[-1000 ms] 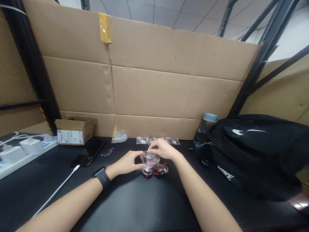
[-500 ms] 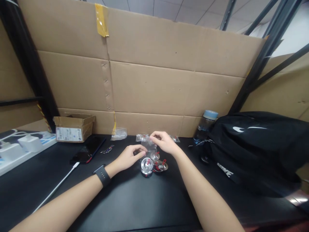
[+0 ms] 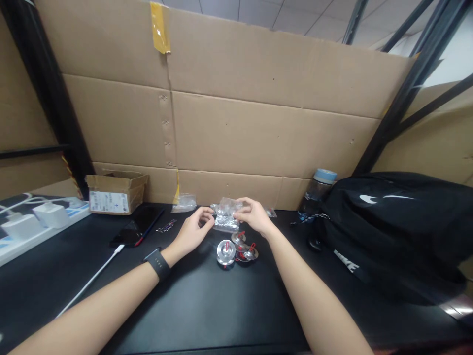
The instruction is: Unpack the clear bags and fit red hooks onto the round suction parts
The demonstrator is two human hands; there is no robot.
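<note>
A clear plastic bag is stretched between my two hands above the black tabletop. My left hand, with a dark watch on the wrist, pinches at the bag's left edge. At its right edge, the thumb and fingers of my right hand are closed on the plastic. Just below the bag lie several shiny round metal discs with red cord loops. One disc rests at the left of the group, and others overlap to its right. Another small clear packet, partly hidden, lies behind my right hand.
A clear packet lies by the cardboard wall. To the left are an open carton, a phone with its white cable, and a power strip. A water bottle and a black bag stand right.
The plastic bag now spreads between both hands, flatter and more visible. My left hand has moved up and slightly left to its edge. The metal discs stay in place.
</note>
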